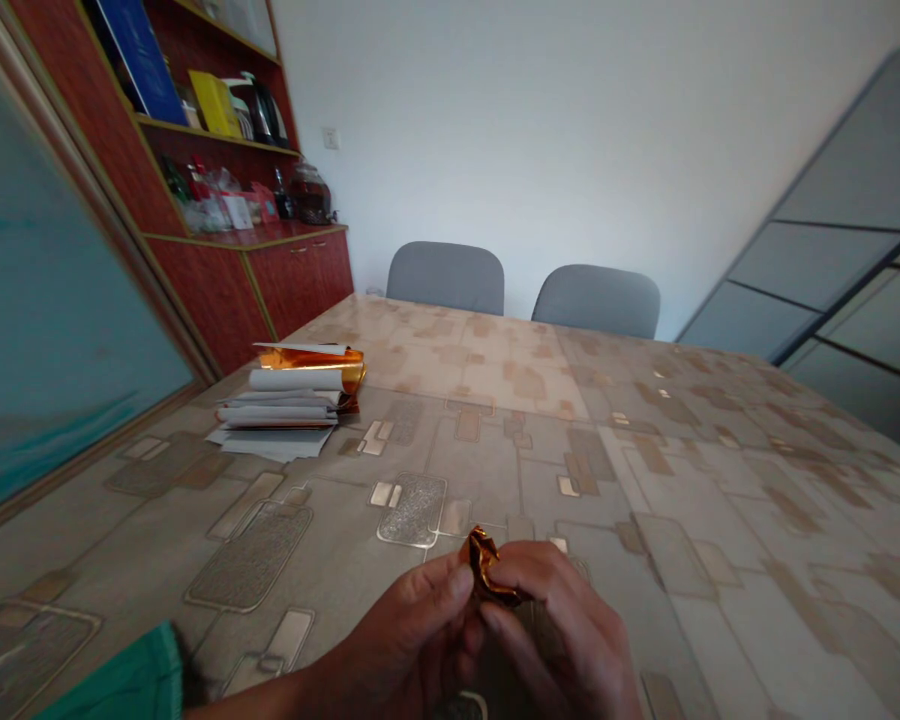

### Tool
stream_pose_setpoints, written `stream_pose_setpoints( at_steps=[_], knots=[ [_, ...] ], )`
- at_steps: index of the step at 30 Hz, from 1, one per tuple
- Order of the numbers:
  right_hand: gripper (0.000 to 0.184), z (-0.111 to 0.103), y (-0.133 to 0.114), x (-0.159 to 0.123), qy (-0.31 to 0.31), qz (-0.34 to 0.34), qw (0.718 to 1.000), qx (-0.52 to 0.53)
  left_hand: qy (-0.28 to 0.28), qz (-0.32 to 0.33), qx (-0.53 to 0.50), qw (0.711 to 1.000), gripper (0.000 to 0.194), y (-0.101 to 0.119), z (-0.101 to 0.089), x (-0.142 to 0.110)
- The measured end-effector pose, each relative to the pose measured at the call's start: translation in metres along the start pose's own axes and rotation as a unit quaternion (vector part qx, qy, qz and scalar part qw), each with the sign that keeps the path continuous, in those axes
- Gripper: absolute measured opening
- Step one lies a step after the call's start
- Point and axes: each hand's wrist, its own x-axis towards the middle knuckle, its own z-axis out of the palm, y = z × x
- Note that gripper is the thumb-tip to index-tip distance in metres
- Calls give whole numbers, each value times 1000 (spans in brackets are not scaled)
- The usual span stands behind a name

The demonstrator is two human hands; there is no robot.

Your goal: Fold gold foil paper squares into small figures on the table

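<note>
A small crumpled piece of shiny gold foil paper (pixel 483 560) is held between both hands above the near part of the table. My left hand (pixel 424 620) pinches it from the left with thumb and fingers. From the right, my right hand (pixel 570 620) grips its other side, the fingers bent over it. The foil is creased and folded; its lower part is hidden by the fingers. At the left of the table, apart from my hands, lies a stack of loosely folded paper sheets (pixel 281 412), white on one side, with shiny gold foil (pixel 356 372) showing.
A patterned covering lies over the table (pixel 480 470). Two grey chairs (pixel 446 275) stand along its far edge, before a white wall. A red cabinet (pixel 292 275) at the left back holds a kettle (pixel 262 110), a glass jar (pixel 310 192) and bottles.
</note>
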Motion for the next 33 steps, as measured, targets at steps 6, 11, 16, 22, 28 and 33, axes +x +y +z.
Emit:
stream_pose_setpoints(
  at_steps=[6,11,16,22,28,33],
  knots=[
    [19,-2,0,1,-27,-28,999,-26,-8,3,-9,1000,32,1,1,1],
    [31,-7,5,-1,-57,-37,996,-59,-24,0,4,1000,29,2,1,1],
    [34,-8,2,1,-37,-37,996,-68,-25,10,-3,1000,28,7,3,2],
    [25,-9,0,5,-57,-31,996,-65,-40,23,28,999,25,7,3,2],
    [31,-8,2,3,-75,-10,996,-48,-34,18,44,998,26,6,-2,4],
    [36,-8,0,-2,-24,-6,999,-47,-71,6,18,997,29,10,-2,4]
  ],
)
